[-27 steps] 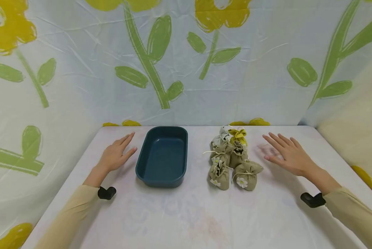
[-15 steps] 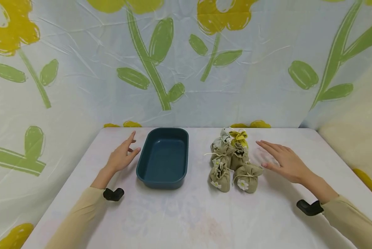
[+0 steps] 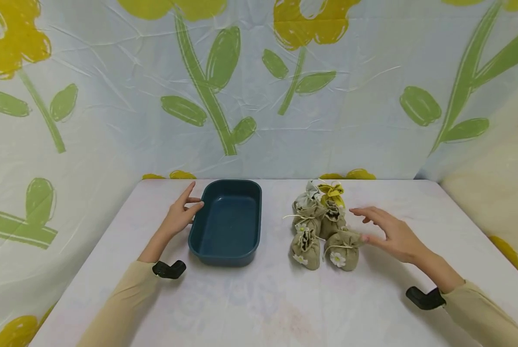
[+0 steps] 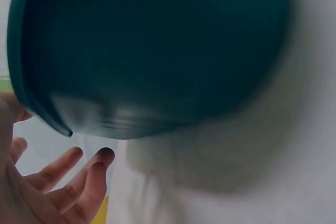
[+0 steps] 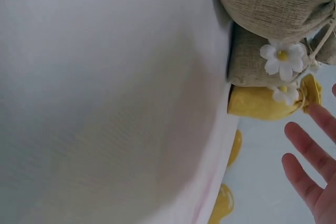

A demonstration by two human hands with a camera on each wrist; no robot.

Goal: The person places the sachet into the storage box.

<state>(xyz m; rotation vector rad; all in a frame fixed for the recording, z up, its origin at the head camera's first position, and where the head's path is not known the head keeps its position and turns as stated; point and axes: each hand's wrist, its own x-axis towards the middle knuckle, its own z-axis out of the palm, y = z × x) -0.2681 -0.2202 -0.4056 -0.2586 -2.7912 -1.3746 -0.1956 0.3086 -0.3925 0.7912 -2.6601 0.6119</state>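
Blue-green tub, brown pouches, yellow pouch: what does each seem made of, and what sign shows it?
Blue-green tub: probably molded plastic, smooth with a slight sheen; a soft highlight shows inside.
Brown pouches: likely linen-like cloth, matte; the right wrist view shows a visible weave.
Yellow pouch: apparently matte fabric, gathered at the neck; exact fiber unclear.

No readable text, labels, brands, numbers or signs in any of the three current views. Closest thing: faint bluish marks on the tabletop (image 3: 237, 301) in the head view, too washed out to tell lettering from pattern.
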